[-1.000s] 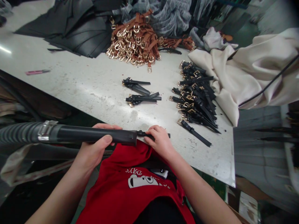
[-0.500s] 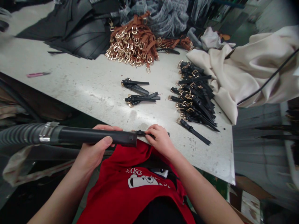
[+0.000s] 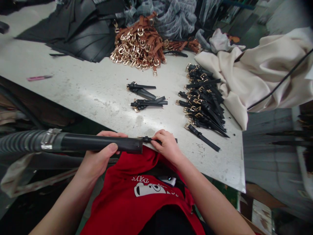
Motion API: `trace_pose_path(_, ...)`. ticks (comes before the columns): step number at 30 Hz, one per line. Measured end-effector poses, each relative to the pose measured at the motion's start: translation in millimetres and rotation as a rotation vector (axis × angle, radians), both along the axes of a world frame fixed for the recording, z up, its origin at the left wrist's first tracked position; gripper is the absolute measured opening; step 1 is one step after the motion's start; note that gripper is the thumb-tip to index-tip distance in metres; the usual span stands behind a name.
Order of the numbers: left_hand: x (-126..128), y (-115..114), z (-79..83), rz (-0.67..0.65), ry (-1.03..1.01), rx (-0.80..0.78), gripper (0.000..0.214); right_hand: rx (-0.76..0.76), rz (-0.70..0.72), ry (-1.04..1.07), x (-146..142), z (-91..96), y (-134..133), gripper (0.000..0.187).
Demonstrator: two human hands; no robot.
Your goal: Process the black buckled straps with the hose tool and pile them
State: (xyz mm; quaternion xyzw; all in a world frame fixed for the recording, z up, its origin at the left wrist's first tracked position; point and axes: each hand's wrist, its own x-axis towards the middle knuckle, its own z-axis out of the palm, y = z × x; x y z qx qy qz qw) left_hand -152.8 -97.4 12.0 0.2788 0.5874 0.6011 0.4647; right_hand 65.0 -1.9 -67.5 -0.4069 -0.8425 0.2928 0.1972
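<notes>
My left hand (image 3: 101,156) is wrapped round a black tube nozzle (image 3: 97,143) that joins a ribbed hose (image 3: 19,142) at the left. The nozzle's open end sits against a short black strap (image 3: 158,140) with a gold buckle, lying at the near table edge. My right hand (image 3: 167,145) is closed, pinching and pressing that strap down. Two small bundles of black straps (image 3: 146,98) lie mid-table, beyond my hands.
A heap of black buckled straps (image 3: 204,101) lies to the right, a pile of brown buckled straps (image 3: 139,42) at the back. Beige cloth (image 3: 264,75) covers the right side, black leather sheets (image 3: 80,29) the back left. A pink pen (image 3: 39,78) lies left on the white table (image 3: 85,88).
Hardly anything: both hands keep their hold, and the view has shifted very slightly.
</notes>
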Motion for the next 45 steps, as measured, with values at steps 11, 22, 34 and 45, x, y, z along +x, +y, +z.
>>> trace_pose_path(11, 0.8, 0.2, 3.2, -0.004, 0.014, -0.02, 0.026, -0.02, 0.042, -0.001, 1.9, 1.9, 0.0, 0.013)
trace_pose_path(22, 2.1, -0.1, 0.4, -0.015, 0.023, -0.021, 0.026, -0.04, 0.052, -0.019, 0.4, 5.6, 1.7, 0.013)
trace_pose_path(34, 0.2, -2.5, -0.6, -0.018, -0.002, -0.016, 0.023, -0.073, 0.05, 0.023, 1.5, 5.7, 1.7, 0.013)
trace_pose_path(45, 0.8, -4.5, -2.7, -0.036, 0.016, -0.004, 0.023, -0.052, 0.05, 0.027, 1.8, 2.3, 1.4, 0.014)
